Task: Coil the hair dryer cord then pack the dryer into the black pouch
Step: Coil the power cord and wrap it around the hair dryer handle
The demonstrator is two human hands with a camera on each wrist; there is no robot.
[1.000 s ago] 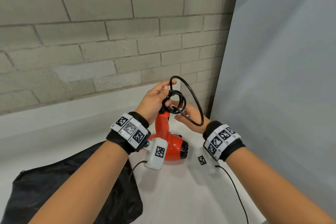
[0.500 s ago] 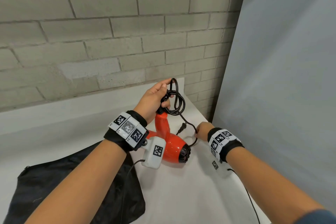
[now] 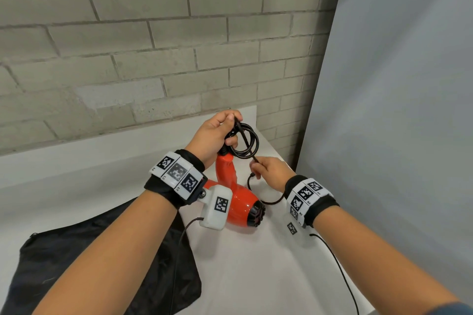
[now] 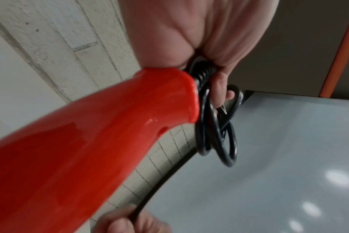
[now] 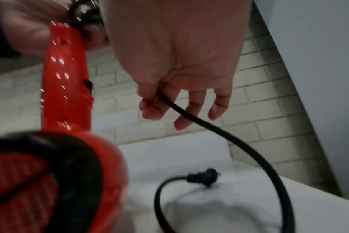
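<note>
Holding the coil (image 3: 244,142) bunched at the top of the dryer (image 3: 231,188) handle, the left hand (image 3: 213,137) has its fingers curled round several black loops, the red handle standing nearly upright beneath it with the barrel resting on the white table (image 3: 256,276). Below and to the right of that grip, the right hand (image 3: 268,172) pinches the loose cord (image 5: 219,130) between thumb and forefinger, other fingers relaxed. From that pinch the free tail sags down, curls along the table and ends at the plug (image 5: 202,176), which lies flat near the barrel. So the remaining slack runs down and away from the coil, short enough, I judge, for about one more loop. The right hand is the nearer one to that tail, and the next wrap should carry it up and leftward to the left hand's grip. The pouch (image 3: 102,263) lies flat on the table to the left, under the left forearm, with the dryer not yet inside.
</note>
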